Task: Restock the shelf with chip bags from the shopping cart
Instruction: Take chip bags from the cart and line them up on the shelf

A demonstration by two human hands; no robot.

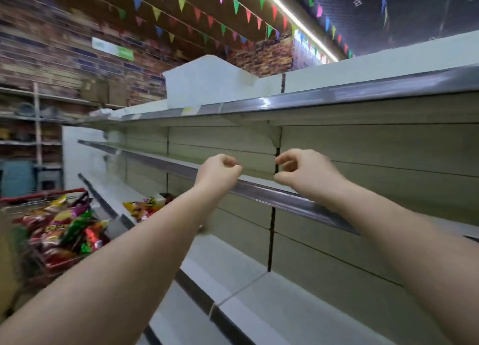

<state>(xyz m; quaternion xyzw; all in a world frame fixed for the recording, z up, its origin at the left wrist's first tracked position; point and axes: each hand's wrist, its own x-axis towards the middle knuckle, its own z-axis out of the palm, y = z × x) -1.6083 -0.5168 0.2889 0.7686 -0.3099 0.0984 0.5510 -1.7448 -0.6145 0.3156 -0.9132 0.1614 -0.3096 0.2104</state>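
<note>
Both bare forearms reach up toward the pale, metal-edged store shelf (259, 189) at the middle tier. The left hand (219, 169) hangs in front of that tier's grey front rail with its fingers curled in toward the palm, and nothing shows between them. The right hand (302, 168) sits just beside it, a little apart, thumb and forefinger bent toward each other in a loose pinch; it too has nothing in its hold, and its heel lies at or just above the rail, though contact cannot be told.

At the lower left stands the red-handled wire shopping cart (41, 195), blurred, and it is heaped with glossy chip bags (62, 230) in red, green, yellow and purple, lying tilted on one another. Well apart from the hands, a small cluster of shelved snack bags (145, 206) in yellow and red rests on the lowest white shelf board, near the cart's end.

Above, strings of coloured triangular bunting (197, 10) cross a brick-patterned wall, beside a long white ceiling light strip (298, 20).
</note>
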